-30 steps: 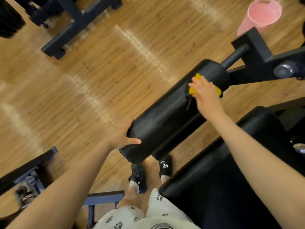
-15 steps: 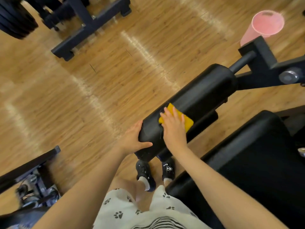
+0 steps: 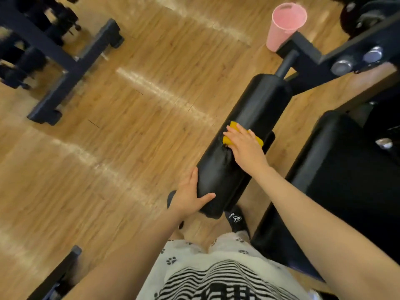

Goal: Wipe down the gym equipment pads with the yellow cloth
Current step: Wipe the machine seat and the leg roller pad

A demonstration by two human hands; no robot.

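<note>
The wooden floor (image 3: 129,137) fills most of the frame, with pale streaks of reflected light going across it in diagonal lines. On the right side of the frame lies a wide black seat pad (image 3: 346,191), reaching from the middle right down to the lower right. In the upper left stands a dark metal rack base (image 3: 65,68), a little blurred, so its details are hard to read. In the upper right a dark machine frame (image 3: 346,55) with round silver bolts carries a bar that goes into the roller pad (image 3: 249,131).

This black roller pad is a long cylinder that lies in a diagonal line through the centre of the frame, from the upper right down toward the person. A small tear or crease shows in its cover, just beside the cloth.

The right hand (image 3: 246,146) presses the yellow cloth (image 3: 233,129) flat against the middle of the roller pad; the fingers are stretched out over the cloth, so this grip is open and pressing, not curled. The cloth shows at both sides of the fingers. The left hand (image 3: 190,195) holds the near end of the roller pad, the thumb lying across the end and the fingers wrapped around its left side.

A pink cup (image 3: 283,24) stands at the top of the frame, behind the machine frame. Below the roller pad a black shoe (image 3: 237,219) with a small white print stands on the floor.
</note>
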